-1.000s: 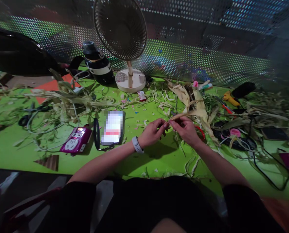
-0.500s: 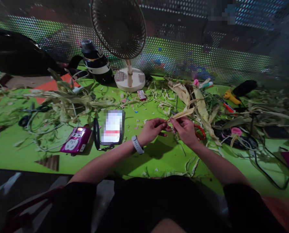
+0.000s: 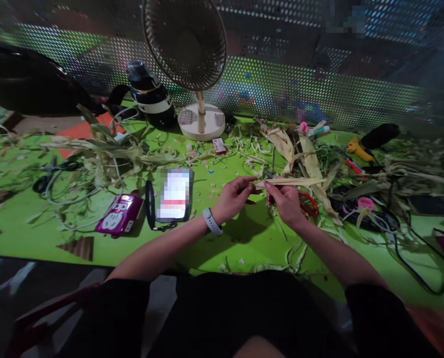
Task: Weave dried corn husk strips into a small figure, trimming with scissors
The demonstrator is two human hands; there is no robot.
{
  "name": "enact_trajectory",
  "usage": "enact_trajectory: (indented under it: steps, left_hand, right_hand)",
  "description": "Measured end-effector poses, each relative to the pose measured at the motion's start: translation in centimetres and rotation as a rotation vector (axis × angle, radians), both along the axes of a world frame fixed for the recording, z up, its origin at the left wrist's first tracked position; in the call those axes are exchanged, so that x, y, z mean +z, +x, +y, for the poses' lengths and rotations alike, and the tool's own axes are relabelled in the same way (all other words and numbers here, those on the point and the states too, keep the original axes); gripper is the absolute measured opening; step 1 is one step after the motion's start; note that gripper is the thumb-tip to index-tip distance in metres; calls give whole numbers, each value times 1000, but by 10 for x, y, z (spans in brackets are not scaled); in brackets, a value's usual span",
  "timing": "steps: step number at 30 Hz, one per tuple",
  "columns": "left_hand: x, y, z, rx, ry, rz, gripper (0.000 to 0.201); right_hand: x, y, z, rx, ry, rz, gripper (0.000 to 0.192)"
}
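Observation:
Both hands meet over the green table, pinching a pale dried corn husk strip. My left hand, with a white band on its wrist, grips the strip's left end. Fingers of my right hand close on it a little further along, and its free end points right. Red-handled scissors lie partly hidden behind my right hand. Just beyond lies a pile of dried corn husks.
A phone and a purple power strip lie left of my hands. Behind them stand a fan and a dark bottle. More husks and black scissors lie at left. A yellow-handled tool and cables lie right.
The husk strip has swung from slanting up to lying nearly level, its free end reaching further right. Both hands stay pinched together in about the same place.

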State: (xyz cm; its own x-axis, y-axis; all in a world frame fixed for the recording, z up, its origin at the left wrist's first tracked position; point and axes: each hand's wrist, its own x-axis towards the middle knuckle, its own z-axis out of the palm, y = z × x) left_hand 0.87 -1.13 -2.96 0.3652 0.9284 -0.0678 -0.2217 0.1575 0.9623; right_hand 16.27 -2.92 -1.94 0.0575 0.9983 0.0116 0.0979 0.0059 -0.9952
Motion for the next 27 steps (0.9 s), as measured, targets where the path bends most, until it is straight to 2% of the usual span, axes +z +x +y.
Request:
enact_trajectory:
  steps: [11,17,23,27]
  left_hand:
    - [-1,0,2,14,10,12,22]
    - [1,-1,0,-57,34,16,25]
    - [-1,-2,0,43,183,199,24]
    - [-5,-4,2,61,222,231,26]
  right_hand:
    - [-15,2,3,20,-21,120,30]
    - [-9,3,0,-10,-5,52,32]
    - [-2,-1,-5,-36,22,3,28]
    - [-2,0,-3,-38,29,-2,28]
